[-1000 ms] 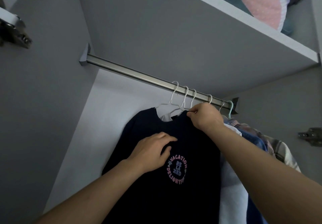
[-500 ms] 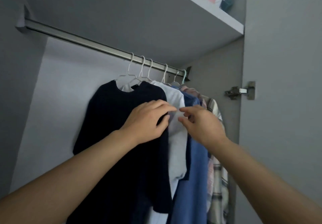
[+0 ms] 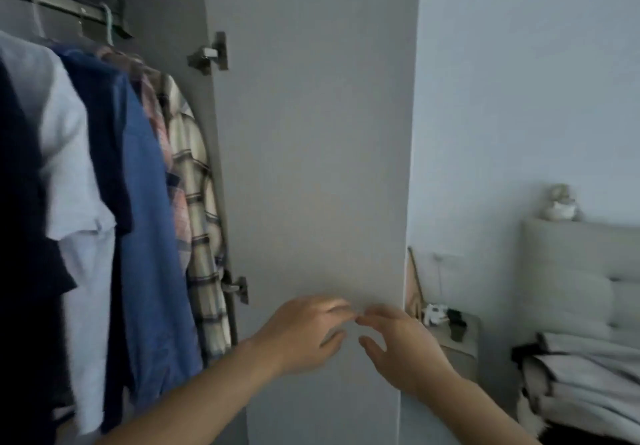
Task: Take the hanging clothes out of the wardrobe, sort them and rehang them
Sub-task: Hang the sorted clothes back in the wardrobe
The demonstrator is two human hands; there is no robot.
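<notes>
The left hand (image 3: 304,333) and right hand (image 3: 401,347) hang empty before the wardrobe door (image 3: 311,167), fingers relaxed, fingertips nearly meeting; shirts (image 3: 145,184) hang on the rail (image 3: 52,2) at left.

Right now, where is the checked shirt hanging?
In the head view the checked shirt hangs on the left, last on the rail, between the blue shirt and the open wardrobe door.

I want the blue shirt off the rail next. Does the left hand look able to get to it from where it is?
Probably yes. The left hand hangs empty in front of the open door, just right of the blue shirt. Nothing lies between them, and the shirt's front edge faces the hand.
</notes>
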